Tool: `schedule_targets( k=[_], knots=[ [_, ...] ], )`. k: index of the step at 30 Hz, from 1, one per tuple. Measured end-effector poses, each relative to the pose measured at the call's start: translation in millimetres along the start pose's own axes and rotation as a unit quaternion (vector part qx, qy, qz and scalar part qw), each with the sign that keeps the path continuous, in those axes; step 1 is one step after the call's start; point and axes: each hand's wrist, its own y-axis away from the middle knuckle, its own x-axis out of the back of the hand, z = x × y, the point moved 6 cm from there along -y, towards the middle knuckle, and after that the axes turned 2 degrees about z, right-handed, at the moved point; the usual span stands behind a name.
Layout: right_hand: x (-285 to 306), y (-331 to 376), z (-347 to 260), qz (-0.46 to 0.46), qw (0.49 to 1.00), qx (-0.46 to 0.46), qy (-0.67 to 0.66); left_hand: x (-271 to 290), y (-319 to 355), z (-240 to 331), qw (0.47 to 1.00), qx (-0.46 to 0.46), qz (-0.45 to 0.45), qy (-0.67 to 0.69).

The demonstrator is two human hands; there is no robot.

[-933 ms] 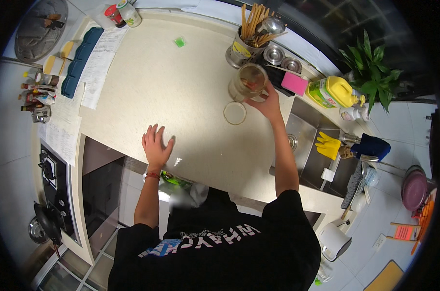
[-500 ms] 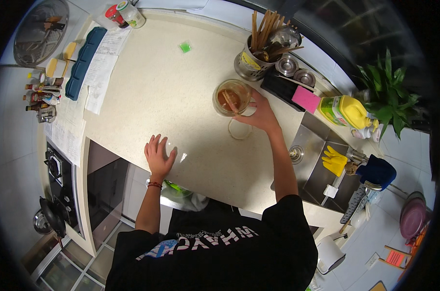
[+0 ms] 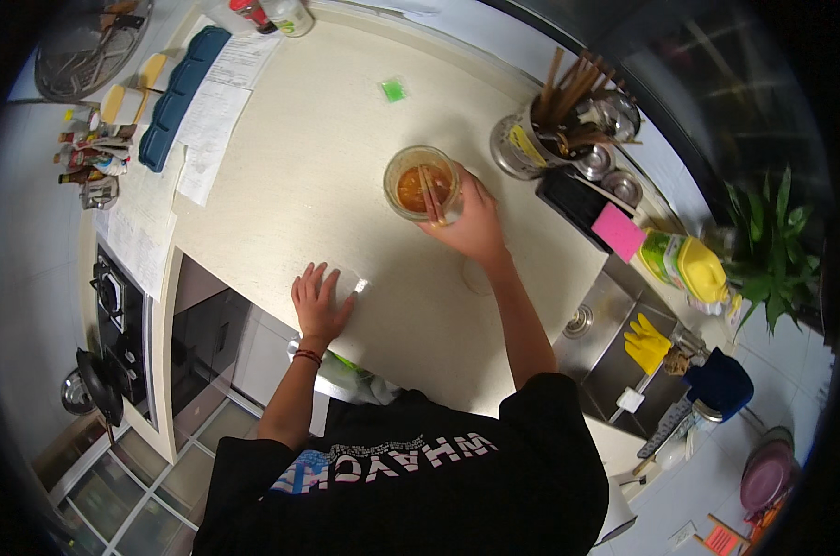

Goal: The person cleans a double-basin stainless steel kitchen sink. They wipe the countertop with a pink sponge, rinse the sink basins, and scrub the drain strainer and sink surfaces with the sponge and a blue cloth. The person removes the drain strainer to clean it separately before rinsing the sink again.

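My right hand (image 3: pixel 473 218) is wrapped round the right side of a round glass jar (image 3: pixel 392 171), with the thumb at its near rim. Inside is a brown-orange liquid (image 3: pixel 410 189). A pair of wooden chopsticks (image 3: pixel 430 190) leans in the jar, the ends coming over the rim beside my thumb; whether the thumb presses on them I cannot tell. My left hand (image 3: pixel 318 304) rests with fingers spread near the counter's front edge, holding nothing. A faint, pale ring (image 3: pixel 478 276) shows on the counter near my right wrist.
A small green packet (image 3: pixel 393 89) lies beyond the jar on the counter (image 3: pixel 290 139). Back right stand a perforated metal utensil holder (image 3: pixel 519 148), a pink sponge (image 3: pixel 619 232) and a yellow bottle (image 3: pixel 693 267). The sink (image 3: pixel 605 338) is at right, a long blue tray (image 3: pixel 183 97) at left.
The whole view has turned a little. My right hand has shifted the jar with its chopsticks leftward, away from the pale ring. My left hand stays spread near the front edge.
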Motion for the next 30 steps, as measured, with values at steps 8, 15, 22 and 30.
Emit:
schedule_targets(
  k=[8,15,22,30],
  knots=[
    [-89,-113,-34,0.082,0.994,0.049,0.045,9,-3,-4,1.000,0.011,-0.003,0.018],
    [-142,-241,-41,0.100,0.994,0.047,0.006,14,-2,-7,0.999,0.013,-0.007,0.032],
    [-156,-307,-54,0.088,0.995,0.040,-0.011,22,-4,-8,0.998,0.020,0.012,0.066],
    [-99,-148,-68,0.084,0.993,0.040,0.068,27,1,-11,0.997,0.033,0.030,0.069]
  ],
)
